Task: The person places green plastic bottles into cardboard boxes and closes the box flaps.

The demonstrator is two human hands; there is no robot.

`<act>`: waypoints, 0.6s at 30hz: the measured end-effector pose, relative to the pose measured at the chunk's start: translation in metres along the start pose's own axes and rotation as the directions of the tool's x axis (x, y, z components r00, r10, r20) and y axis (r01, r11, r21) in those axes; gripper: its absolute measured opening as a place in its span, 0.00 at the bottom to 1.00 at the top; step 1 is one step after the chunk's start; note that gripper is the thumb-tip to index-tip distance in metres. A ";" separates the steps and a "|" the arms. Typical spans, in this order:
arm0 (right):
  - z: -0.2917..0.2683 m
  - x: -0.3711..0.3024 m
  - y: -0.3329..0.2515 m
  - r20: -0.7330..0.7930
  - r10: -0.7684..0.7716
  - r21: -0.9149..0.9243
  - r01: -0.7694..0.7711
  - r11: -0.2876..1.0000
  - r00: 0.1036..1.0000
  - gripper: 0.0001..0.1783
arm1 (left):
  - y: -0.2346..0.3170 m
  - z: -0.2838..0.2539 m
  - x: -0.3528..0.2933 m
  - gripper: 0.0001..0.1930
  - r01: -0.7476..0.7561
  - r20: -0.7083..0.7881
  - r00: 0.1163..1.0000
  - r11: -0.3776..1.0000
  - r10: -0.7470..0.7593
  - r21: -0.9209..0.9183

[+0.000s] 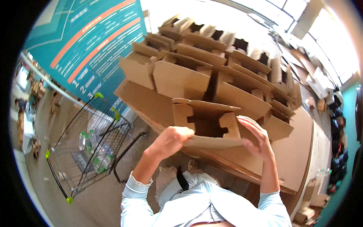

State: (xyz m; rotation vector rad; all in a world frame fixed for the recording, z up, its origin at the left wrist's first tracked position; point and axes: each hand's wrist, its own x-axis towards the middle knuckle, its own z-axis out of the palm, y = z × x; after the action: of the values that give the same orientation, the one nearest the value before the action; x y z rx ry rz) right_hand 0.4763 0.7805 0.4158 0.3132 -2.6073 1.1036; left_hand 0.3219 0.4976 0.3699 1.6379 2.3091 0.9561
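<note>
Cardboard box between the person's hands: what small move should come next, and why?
Perhaps slide the open box forward toward the similar open boxes, since they stand in rows just beyond it, while the left hand grips its near left corner and the right hand is at its right side.

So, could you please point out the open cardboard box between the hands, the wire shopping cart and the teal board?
Open cardboard box [208, 125]: head view, its shadowed inside.
Wire shopping cart [57, 178]: head view, its black bar with green ends.
Teal board [94, 42]: head view, between its orange stripes.
</note>
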 end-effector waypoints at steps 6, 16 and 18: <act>0.049 0.041 0.003 0.501 0.364 -0.447 -0.126 0.886 0.785 0.19 | -0.011 -0.001 -0.013 0.04 -0.072 -0.082 0.992 0.964 0.096 0.256; 0.088 0.003 -0.003 -0.116 0.536 -0.591 -0.491 0.639 0.836 0.17 | -0.243 -0.144 -0.262 0.08 0.584 -0.731 0.322 0.734 -0.602 -0.347; 0.087 0.008 -0.009 -0.056 0.628 -0.607 -0.526 0.596 0.776 0.20 | -0.350 -0.133 -0.362 0.09 0.792 -0.693 0.212 0.537 -0.689 -0.292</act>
State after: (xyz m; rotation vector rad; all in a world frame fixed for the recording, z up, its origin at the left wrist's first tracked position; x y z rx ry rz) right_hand 0.4556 0.7101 0.3670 -0.6777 -3.1232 0.3130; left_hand 0.1237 0.0507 0.1893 -0.2373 3.1378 1.3288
